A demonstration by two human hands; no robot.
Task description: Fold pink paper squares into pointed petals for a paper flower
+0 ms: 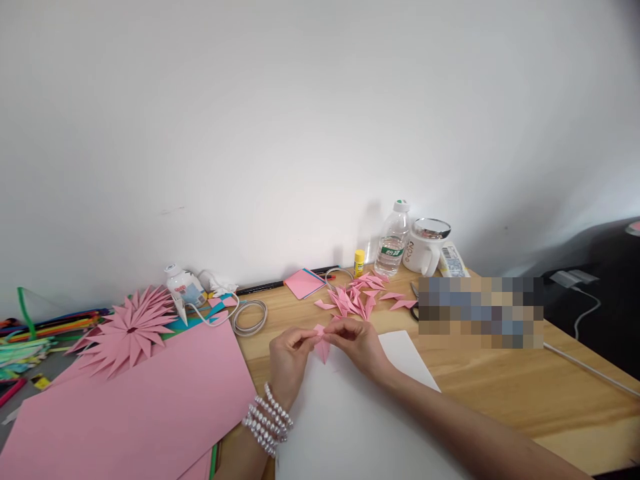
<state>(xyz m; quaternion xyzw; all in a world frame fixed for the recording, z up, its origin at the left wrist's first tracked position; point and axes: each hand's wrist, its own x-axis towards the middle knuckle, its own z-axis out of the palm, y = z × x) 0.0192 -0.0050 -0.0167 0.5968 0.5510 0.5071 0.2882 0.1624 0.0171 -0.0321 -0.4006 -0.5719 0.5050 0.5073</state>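
Head view, single frame. Landmark for all positions: the white sheet (360, 413) lying on the wooden counter (500, 387) at the near edge.

Pink card (135, 407): large sheet, left of the white sheet, its right edge just beside or slightly under it; cannot tell which.

Pink paper flower (127, 330): many-pointed, finished-looking, resting on the far left corner of the pink card, well left of the white sheet.

Left hand (290, 360): over the far left edge of the white sheet, beaded bracelets (267, 420) on the wrist. Grip: thumb and forefinger pinched closed on the folded pink piece (323, 343).

Right hand (360, 343): over the far edge of the white sheet, forearm running back across the sheet to the near right. Grip: fingertips closed on the same folded pink piece from the right side.

Folded pink piece: small, pointed tip hanging down, held between both hands just above the white sheet's far edge.

Pile of folded pink units (357, 300): loose on the counter just beyond the white sheet, behind the hands.

Water bottle (393, 243) and white mug (425, 250): side by side at the wall, well beyond the white sheet, to the right of the pile. Yellow glue stick (359, 262) just left of the bottle.

Stack of small coloured squares (304, 283): beyond the white sheet, left of the pile.

Coiled white cable (249, 317): beyond the sheet's far left corner.
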